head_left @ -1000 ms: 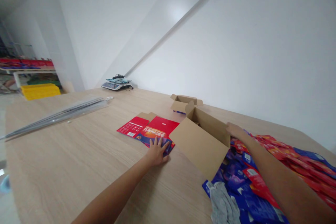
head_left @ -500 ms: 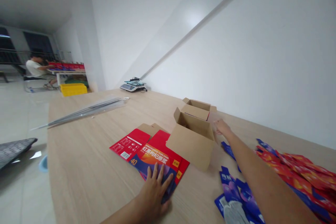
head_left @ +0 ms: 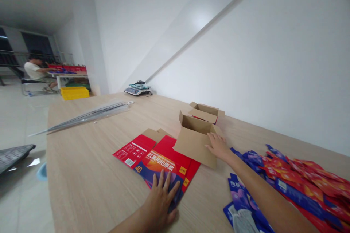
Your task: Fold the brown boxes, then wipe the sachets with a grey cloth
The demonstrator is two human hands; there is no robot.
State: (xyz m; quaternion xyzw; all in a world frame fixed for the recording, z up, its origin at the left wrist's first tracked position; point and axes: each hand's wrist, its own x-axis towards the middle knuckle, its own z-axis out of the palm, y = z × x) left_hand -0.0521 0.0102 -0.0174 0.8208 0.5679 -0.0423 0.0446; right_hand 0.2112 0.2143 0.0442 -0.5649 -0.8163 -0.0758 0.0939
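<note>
My left hand [head_left: 160,198] lies flat with fingers spread on a folded-flat red and blue carton [head_left: 161,164], printed with Chinese characters and the number 40. To its right, my right hand [head_left: 218,146] rests against the right front corner of an open cardboard box [head_left: 191,142], fingers stretched out and thumb apart. That box stands with its plain brown inside showing and its front flap hanging down towards me. A second open box [head_left: 203,114] with a red outer side stands just behind it. Part of the near box's right side is hidden by the right hand.
Blue packets [head_left: 240,193] and a grey glove [head_left: 244,221] lie near my right forearm, beside a heap of red and blue packets [head_left: 308,185]. A clear umbrella [head_left: 90,114] lies at left, a scale [head_left: 138,89] at the back. Another person [head_left: 35,69] sits far left by yellow crates [head_left: 74,93].
My right hand has come left and towards me, from beyond the near box's right side onto its right front corner. My left hand stays on the flat carton.
</note>
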